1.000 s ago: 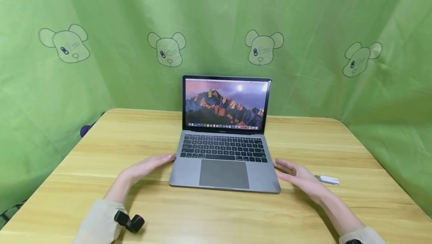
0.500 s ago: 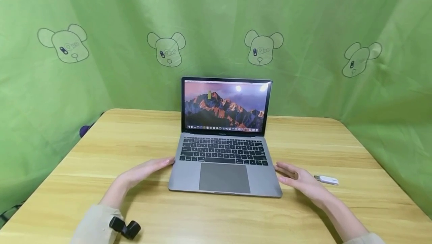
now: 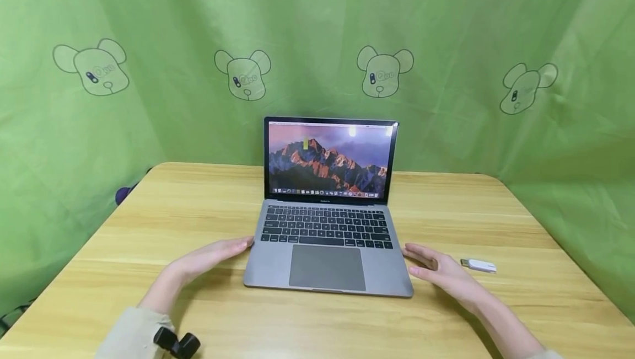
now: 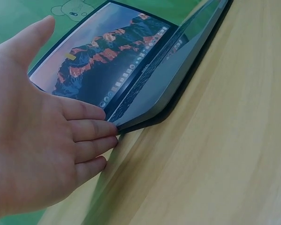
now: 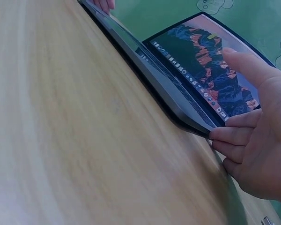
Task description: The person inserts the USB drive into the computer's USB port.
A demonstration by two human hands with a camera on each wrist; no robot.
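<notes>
A grey laptop stands opened up on the wooden table, its lit screen showing a mountain picture with a row of icons along the bottom. My left hand is at its left side, fingertips against the edge of the base. In the left wrist view those fingers are straight and the thumb points up, apart from the laptop. On the other side, my right hand has its fingertips at the right edge of the base. The right wrist view shows the right hand's fingers extended flat against that edge, palm facing inward.
A white USB stick with a metal plug lies on the table to the right of my right hand. Behind the table hangs a green curtain printed with bear heads. A black wrist mount sits on the left sleeve.
The laptop has shifted slightly toward me, with both hands moving along at its sides. The USB stick stays in its place on the table.
</notes>
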